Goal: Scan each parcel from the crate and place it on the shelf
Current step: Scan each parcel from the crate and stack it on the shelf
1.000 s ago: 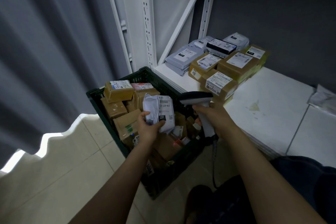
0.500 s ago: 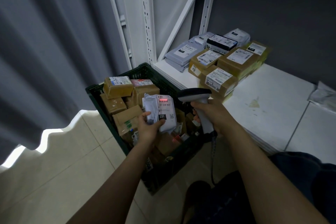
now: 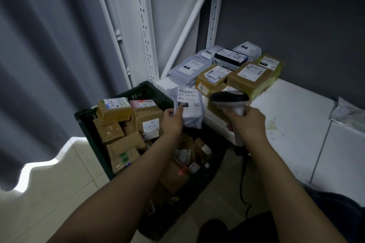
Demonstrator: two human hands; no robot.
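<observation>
Grey poly mailer (image 3: 191, 109): hung at centre frame, above the far corner of the crate (image 3: 147, 91) and just short of the front edge of the shelf (image 3: 292, 116). Soft crinkled plastic, pillow-shaped, with its white label (image 3: 186, 95) and a black "231" tab turned toward the camera. Stood with the long axis roughly upright, top leaning slightly right. Was pinched at its lower-left edge by the left hand (image 3: 171, 122), thumb on the label face, fingers curled behind.

Right hand (image 3: 246, 122), right of centre: was wrapped round the pale handle of a scanner (image 3: 229, 98), dark rounded head aimed left at the mailer, close beside it but apart. No beam seen on the label. Cable (image 3: 242, 179) ran down toward the bottom edge.

Judged: bare shelf board lay up and right of the mailer, beyond the scanner, so the left hand, the one carrying, would have to pass over or in front of the right.

Crate: dark green plastic lattice, lower left of centre, crammed with taped brown cardboard boxes (image 3: 122, 140). Shelf: scuffed, stained white board on perforated white steel uprights (image 3: 145, 25). Stacked parcels (image 3: 250, 77), upper right of centre: grey mailers, brown cartons, one black-and-white box. Grey pleated curtain (image 3: 49, 45) at left; pale glossy tiles (image 3: 59, 193) at lower left.
</observation>
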